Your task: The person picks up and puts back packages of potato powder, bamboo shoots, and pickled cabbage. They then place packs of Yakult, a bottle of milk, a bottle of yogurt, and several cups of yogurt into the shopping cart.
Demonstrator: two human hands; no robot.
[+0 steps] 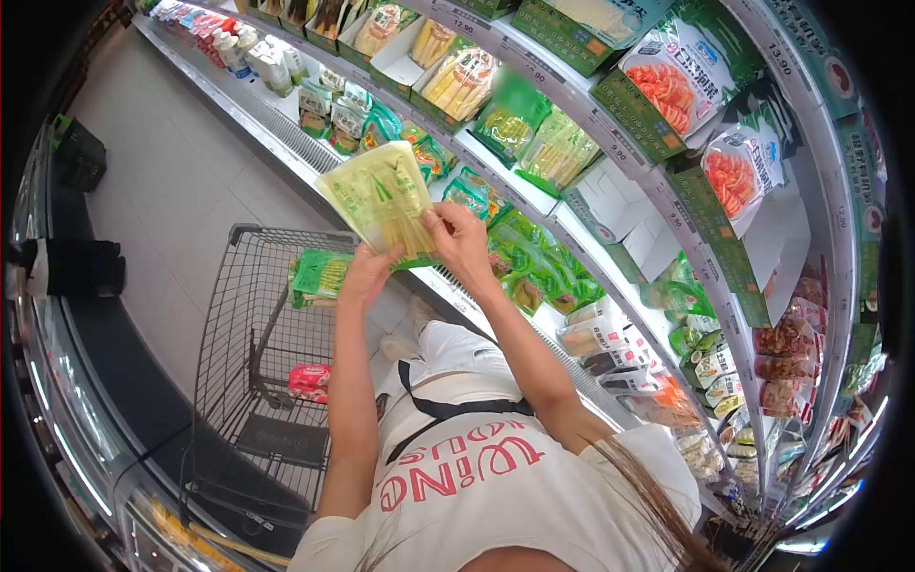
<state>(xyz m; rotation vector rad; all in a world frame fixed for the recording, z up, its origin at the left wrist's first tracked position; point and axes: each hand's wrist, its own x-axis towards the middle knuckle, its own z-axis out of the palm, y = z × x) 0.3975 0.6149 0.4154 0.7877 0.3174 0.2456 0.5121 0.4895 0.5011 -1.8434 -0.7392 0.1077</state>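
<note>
A pale yellow-green vegetable packet (381,195), with green print and pale stalks showing at its lower end, is held up in front of me, between the cart and the shelves. My left hand (370,272) grips its bottom edge from below. At its right lower side, my right hand (457,238) pinches it with the thumb on the front. Behind and below the packet, a green bag of stalk vegetables (319,275) lies at the top of the shopping cart (253,232).
A red-and-pink package (310,382) sits lower in the cart. On the right run refrigerated shelves (534,195) with bagged vegetables, boxed packets and price strips. A nearly bare white display box (629,210) stands among them. Dark baskets (78,153) are beyond the tiled floor (162,143).
</note>
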